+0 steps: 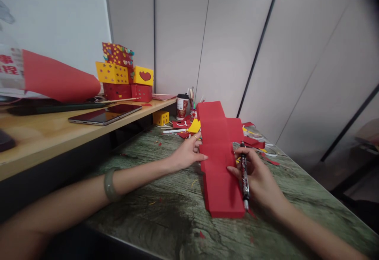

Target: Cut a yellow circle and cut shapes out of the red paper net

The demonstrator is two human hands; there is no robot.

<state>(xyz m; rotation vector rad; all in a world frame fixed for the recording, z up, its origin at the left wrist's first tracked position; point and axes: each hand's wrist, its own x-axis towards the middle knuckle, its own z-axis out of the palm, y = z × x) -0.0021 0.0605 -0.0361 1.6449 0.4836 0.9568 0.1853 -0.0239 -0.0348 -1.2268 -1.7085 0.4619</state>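
A red paper box cutout (217,157), creased into panels with side flaps, is held up over the dark green wood-grain table (166,212). My left hand (189,151) pinches its left edge, thumb in front and fingers partly hidden behind. On the right edge, my right hand (256,169) grips the same cutout, thumb on its face. That hand also carries a black patterned pen (244,177), which points down along the cutout's right side. A bangle is on my left wrist.
Paper scraps (256,141), a yellow box (161,118), a lidded paper cup (182,106) and a pen holder (193,112) stand or lie at the back. On the wooden shelf at left are a tablet (106,115), stacked decorated boxes (115,72) and red paper (59,76).
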